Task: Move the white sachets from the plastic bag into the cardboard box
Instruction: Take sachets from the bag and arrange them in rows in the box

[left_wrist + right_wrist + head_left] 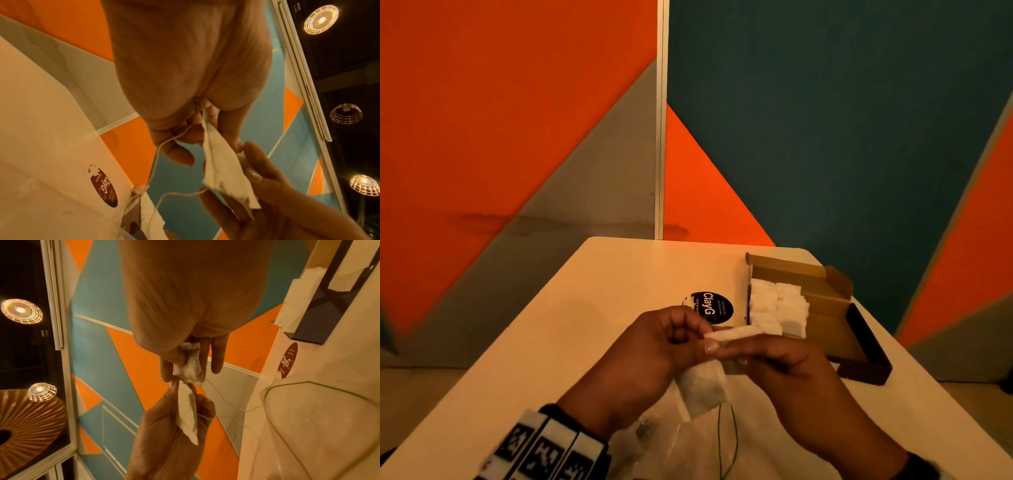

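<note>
Both hands meet above the table's near half. My left hand [685, 332] pinches a white sachet [702, 390] that hangs below its fingers; the left wrist view shows this sachet [222, 170] with a thin thread trailing from it. My right hand [726, 349] pinches a second, crumpled sachet [191, 366] against its fingers, touching the left hand's sachet [187, 412]. The open cardboard box [835, 329] lies just beyond the right hand, with rows of white sachets [777, 305] in its left part. The clear plastic bag [688, 445] lies flat under the wrists.
A round dark sticker [714, 306] sits on the white table [585, 308] left of the box. Orange, grey and teal wall panels [825, 137] stand close behind the table's far edge. The box lid [866, 342] lies open to the right.
</note>
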